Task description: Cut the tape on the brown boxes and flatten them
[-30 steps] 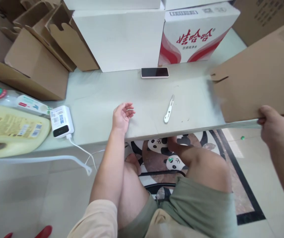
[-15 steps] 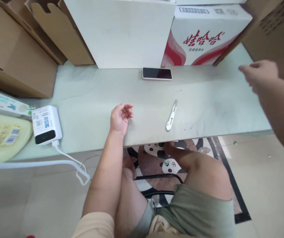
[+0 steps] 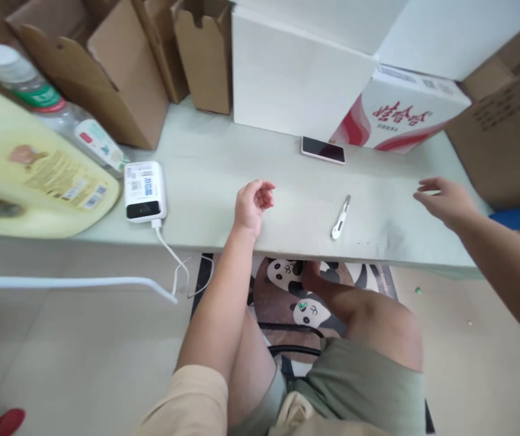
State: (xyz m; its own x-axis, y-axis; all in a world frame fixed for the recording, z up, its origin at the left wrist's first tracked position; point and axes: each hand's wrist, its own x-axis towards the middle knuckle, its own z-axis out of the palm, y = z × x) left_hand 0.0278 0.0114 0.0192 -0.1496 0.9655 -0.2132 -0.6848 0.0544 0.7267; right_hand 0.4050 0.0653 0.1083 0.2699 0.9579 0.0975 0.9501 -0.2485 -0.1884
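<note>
My left hand [image 3: 254, 207] rests on its side on the pale green tabletop [image 3: 205, 181], fingers loosely curled with a gap inside and nothing in them. A white utility knife [image 3: 340, 218] lies to its right, blade end pointing away from me. My right hand [image 3: 444, 200] hovers at the right part of the table, thumb and forefinger apart, holding nothing. The knife lies between the two hands, touched by neither. Farther back, a phone [image 3: 322, 150] with a dark screen lies face up in front of the boxes.
White boxes [image 3: 291, 72] and a red-and-white carton [image 3: 400, 112] line the back. Brown cardboard boxes [image 3: 137, 79] stand at the left rear. At left are a yellow jug [image 3: 60, 175], a clear bottle [image 3: 37, 91] and a white device [image 3: 144, 188] with a cable [image 3: 171, 251].
The view has swung left, bringing more of the jug and bottle into sight. My right hand has come inward and its fingers have parted. My left hand keeps its loose curl.
</note>
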